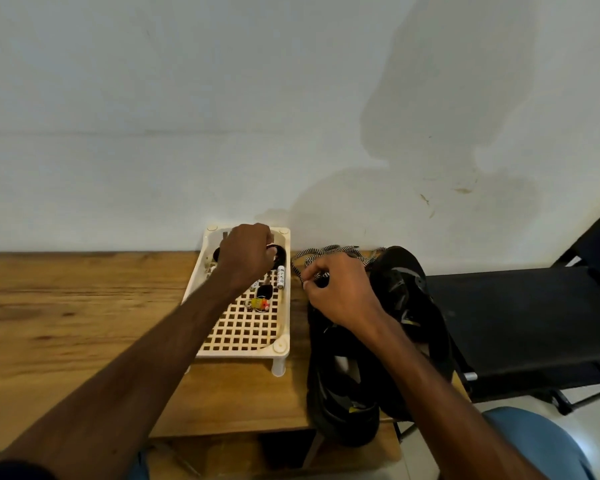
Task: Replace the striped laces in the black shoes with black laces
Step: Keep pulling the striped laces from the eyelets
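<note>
Brown wooden tabletop (66, 306) lower left, cream plastic grid rack (250, 336) mid-frame, black shoes (347, 417) just right of it.

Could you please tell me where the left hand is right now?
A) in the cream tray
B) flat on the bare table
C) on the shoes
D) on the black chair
A: the left hand reaches into the tray, gripping a black bundle; the right hand pinches the striped lace.

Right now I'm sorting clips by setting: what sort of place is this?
Likely a home room: wooden table against a stained white wall, cream lattice tray of oddments, black folding chair alongside.
</note>
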`<state>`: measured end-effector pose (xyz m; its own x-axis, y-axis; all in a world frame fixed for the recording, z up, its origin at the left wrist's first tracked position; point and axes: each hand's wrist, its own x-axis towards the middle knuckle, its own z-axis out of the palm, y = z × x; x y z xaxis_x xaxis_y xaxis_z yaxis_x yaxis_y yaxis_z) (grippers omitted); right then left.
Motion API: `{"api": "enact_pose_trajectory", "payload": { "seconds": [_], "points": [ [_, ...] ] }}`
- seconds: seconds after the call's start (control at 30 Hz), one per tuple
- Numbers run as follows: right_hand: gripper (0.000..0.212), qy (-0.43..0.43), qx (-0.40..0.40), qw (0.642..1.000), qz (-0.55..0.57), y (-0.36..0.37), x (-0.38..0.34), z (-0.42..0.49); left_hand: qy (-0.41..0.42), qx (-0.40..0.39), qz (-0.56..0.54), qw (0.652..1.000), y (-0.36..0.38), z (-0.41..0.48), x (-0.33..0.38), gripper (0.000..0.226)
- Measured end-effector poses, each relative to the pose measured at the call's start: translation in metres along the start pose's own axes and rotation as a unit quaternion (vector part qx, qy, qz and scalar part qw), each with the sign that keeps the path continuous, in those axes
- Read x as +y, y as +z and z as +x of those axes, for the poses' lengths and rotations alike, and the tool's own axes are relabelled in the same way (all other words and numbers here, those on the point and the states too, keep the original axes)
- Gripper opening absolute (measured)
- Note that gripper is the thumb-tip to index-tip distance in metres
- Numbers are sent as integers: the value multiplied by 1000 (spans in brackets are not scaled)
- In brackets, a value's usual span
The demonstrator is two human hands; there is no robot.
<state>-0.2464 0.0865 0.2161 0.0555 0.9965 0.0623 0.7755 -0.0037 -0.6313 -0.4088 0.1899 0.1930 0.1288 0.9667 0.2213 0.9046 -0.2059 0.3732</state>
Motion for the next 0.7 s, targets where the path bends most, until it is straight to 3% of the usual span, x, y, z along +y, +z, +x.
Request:
{"api": "enact_pose_trajectory", "payload": {
  "seconds": [0.4, 0.7],
  "points": [
    [13, 0, -1, 1000, 5, -3, 7, 0, -41, -25, 183, 982, 27, 20, 11, 39],
    [12, -10, 15, 1000, 13, -12, 8, -5, -6, -29, 189, 982, 23, 23, 17, 26]
  ]
}}
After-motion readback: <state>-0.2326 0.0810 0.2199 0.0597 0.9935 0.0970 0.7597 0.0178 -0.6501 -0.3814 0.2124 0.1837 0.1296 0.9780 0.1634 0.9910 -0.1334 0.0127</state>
